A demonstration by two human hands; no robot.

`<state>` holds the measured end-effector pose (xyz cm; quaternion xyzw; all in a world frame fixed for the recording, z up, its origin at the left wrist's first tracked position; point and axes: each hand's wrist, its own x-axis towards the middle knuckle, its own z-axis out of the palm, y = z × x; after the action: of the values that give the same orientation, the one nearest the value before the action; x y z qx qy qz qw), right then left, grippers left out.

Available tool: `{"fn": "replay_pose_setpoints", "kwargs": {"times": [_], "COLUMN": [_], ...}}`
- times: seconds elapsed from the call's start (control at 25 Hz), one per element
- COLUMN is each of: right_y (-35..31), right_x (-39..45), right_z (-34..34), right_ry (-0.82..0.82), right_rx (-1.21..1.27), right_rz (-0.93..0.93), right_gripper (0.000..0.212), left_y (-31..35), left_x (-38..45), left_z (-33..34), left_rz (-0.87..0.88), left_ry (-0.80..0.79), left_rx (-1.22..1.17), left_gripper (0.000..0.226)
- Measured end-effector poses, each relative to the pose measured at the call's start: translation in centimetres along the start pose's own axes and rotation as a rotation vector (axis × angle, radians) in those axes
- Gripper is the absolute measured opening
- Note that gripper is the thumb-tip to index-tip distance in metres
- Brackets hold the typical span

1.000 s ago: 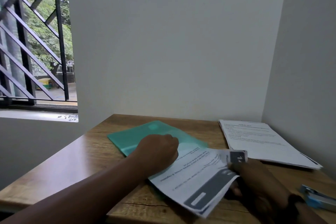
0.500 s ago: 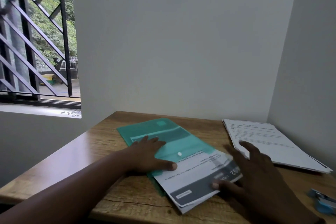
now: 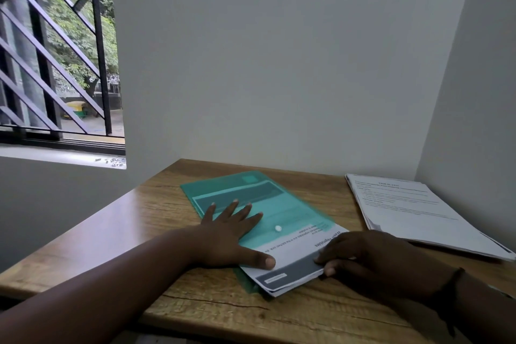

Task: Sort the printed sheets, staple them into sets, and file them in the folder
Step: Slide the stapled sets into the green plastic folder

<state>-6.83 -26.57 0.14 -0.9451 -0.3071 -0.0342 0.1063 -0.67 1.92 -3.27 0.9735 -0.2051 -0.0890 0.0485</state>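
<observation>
A translucent green folder (image 3: 251,195) with a white snap button lies slantwise on the wooden table (image 3: 195,313). A set of printed sheets (image 3: 293,262) sticks out of its near end, part of it under the green cover. My left hand (image 3: 231,234) lies flat on the folder, fingers spread, thumb on the paper. My right hand (image 3: 371,260) grips the near right edge of the sheets, fingers curled on top and thumb at the edge.
A second stack of printed sheets (image 3: 413,209) lies at the table's right, close to the side wall. White walls close the back and right. A barred window (image 3: 55,64) is at the left.
The sheets have slid further into the folder. My left hand went from a fist to flat on the cover. My right hand, spread open half a second ago, now grips the sheets' edge.
</observation>
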Motion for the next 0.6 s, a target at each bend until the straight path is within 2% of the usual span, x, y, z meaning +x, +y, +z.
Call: {"fn": "replay_pose_setpoints", "kwargs": {"times": [0.2,0.32,0.4,0.6], "right_y": [0.4,0.2,0.2,-0.2], "right_x": [3.6,5.7,6.5,7.3], "right_z": [0.3,0.7,1.1,2.1], "right_ry": [-0.056,-0.065,-0.038,0.069], "right_rx": [-0.037,-0.113,-0.129,-0.134], "right_rz": [-0.047,-0.040,-0.010,0.058], "right_gripper": [0.036,0.040,0.041,0.040], "left_y": [0.1,0.2,0.3,0.4], "left_x": [-0.1,-0.2,-0.3,-0.4], "left_z": [0.0,0.0,0.0,0.0], "left_rz": [0.015,0.002,-0.005,-0.014], "left_ry": [-0.003,0.005,0.016,0.007], "left_rx": [-0.055,-0.075,-0.084,-0.080], "left_gripper": [0.127,0.113,0.103,0.101]}}
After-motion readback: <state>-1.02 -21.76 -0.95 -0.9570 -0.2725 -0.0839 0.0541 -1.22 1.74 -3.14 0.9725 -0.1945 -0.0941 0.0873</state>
